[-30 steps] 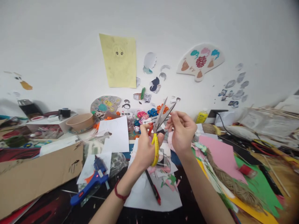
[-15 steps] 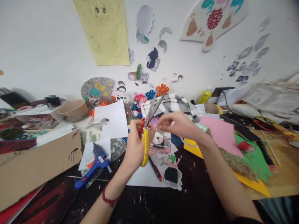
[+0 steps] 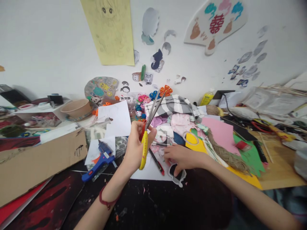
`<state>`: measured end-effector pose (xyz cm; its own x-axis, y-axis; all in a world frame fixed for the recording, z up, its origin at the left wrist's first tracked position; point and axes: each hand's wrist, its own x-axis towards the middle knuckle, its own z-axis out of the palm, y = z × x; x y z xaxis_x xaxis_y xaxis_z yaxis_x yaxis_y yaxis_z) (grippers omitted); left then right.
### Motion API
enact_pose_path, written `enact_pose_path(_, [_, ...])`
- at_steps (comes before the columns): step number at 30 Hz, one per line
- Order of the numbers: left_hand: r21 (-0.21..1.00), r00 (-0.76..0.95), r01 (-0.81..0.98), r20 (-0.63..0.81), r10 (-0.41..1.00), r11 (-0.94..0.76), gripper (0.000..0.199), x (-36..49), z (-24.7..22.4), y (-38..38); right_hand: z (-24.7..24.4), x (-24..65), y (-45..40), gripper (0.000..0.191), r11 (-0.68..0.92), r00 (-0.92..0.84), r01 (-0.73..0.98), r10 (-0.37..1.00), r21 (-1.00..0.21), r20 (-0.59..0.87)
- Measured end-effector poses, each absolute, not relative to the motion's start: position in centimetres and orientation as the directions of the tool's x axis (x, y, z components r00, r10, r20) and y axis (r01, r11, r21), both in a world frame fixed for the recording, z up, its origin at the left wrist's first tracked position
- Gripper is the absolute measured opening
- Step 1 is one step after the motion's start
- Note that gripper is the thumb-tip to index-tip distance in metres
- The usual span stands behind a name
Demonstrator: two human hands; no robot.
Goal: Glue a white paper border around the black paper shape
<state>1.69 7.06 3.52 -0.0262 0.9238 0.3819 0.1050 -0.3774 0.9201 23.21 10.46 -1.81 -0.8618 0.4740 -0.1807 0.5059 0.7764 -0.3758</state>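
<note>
My left hand (image 3: 137,145) is closed around a pair of scissors (image 3: 144,147) with yellow and red handles, their metal blades pointing up and slightly parted. Lower and to the right, my right hand (image 3: 179,157) reaches down with thumb and fingers apart. Its thumb is over a black-and-white cutout (image 3: 177,179), while its fingertips lie over the edge of some paper scraps; contact is hard to judge. Between the hands, a black pen (image 3: 155,162) with a red end rests on white paper (image 3: 144,174). Pink and white fabric pieces (image 3: 183,123) are heaped behind.
A blue glue gun (image 3: 100,163) and a cardboard sheet (image 3: 40,166) lie to the left. On the right are pink paper (image 3: 219,132), green sheets (image 3: 250,159), a twine bundle (image 3: 225,155) and a white ring (image 3: 191,138). Crochet flowers (image 3: 165,90) stand near the wall.
My right hand has dropped from beside the scissors to the cutout and scraps, its fingers now apart. My left hand still grips the scissors, and the camera view has shifted slightly.
</note>
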Motion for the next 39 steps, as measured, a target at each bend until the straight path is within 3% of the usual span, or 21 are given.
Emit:
enact_pose_path(4, [0.942, 0.024, 0.012, 0.336, 0.941, -0.337, 0.031, 1.6, 3.6, 7.2, 1.7, 24.1, 11.2, 0.023, 0.525, -0.838, 0.489, 0.504, -0.697, -0.209])
enact_pose_path(6, [0.94, 0.088, -0.041, 0.34, 0.936, -0.337, 0.039, 2.0, 4.3, 7.5, 4.5, 24.5, 11.3, 0.025, 0.485, -0.771, 0.442, 0.635, -0.755, -0.043])
enact_pose_path(9, [0.934, 0.149, -0.123, 0.351, 0.924, -0.335, 0.047, 3.1, 6.4, 8.3, 8.9, 24.5, 11.3, 0.027, 0.425, -0.536, 0.34, 0.821, -0.839, 0.198])
enact_pose_path(13, [0.897, 0.174, -0.274, 0.402, 0.899, -0.348, 0.044, 4.8, 9.8, 9.2, 12.8, 23.6, 11.0, 0.028, 0.499, -0.362, 0.287, 0.847, -0.817, 0.39])
enact_pose_path(17, [0.812, 0.054, -0.317, 0.532, 0.845, -0.491, 0.036, 5.4, 12.3, 10.1, 13.9, 22.8, 10.7, 0.026, 0.624, -0.16, 0.169, 0.781, -0.763, 0.604])
enact_pose_path(22, [0.735, -0.193, -0.267, 0.593, 0.782, -0.623, 0.033, 5.3, 12.8, 11.4, 13.2, 21.6, 10.0, 0.038, 0.716, 0.068, 0.308, 0.64, -0.626, 0.766])
enact_pose_path(25, [0.674, -0.25, -0.295, 0.63, 0.735, -0.678, 0.034, 5.5, 12.4, 12.0, 12.6, 20.4, 10.5, 0.054, 0.675, 0.069, 0.284, 0.694, -0.681, 0.717])
enact_pose_path(28, [0.647, -0.256, -0.283, 0.661, 0.706, -0.708, 0.034, 5.8, 11.7, 12.7, 12.0, 19.3, 11.8, 0.034, 0.609, 0.049, 0.086, 0.788, -0.788, 0.614])
enact_pose_path(30, [0.64, -0.275, -0.25, 0.673, 0.687, -0.727, 0.035, 5.9, 11.1, 13.3, 11.6, 19.0, 12.6, 0.03, 0.567, 0.02, 0.013, 0.823, -0.823, 0.567])
enact_pose_path(33, [0.612, -0.338, -0.229, 0.679, 0.651, -0.757, 0.036, 5.9, 10.5, 14.3, 11.2, 19.3, 13.6, 0.036, 0.502, -0.108, -0.003, 0.859, -0.865, 0.5])
enact_pose_path(39, [0.557, -0.431, -0.276, 0.657, 0.618, -0.784, 0.035, 5.0, 10.6, 15.5, 10.6, 20.5, 14.8, 0.027, 0.419, -0.368, 0.073, 0.855, -0.905, 0.366])
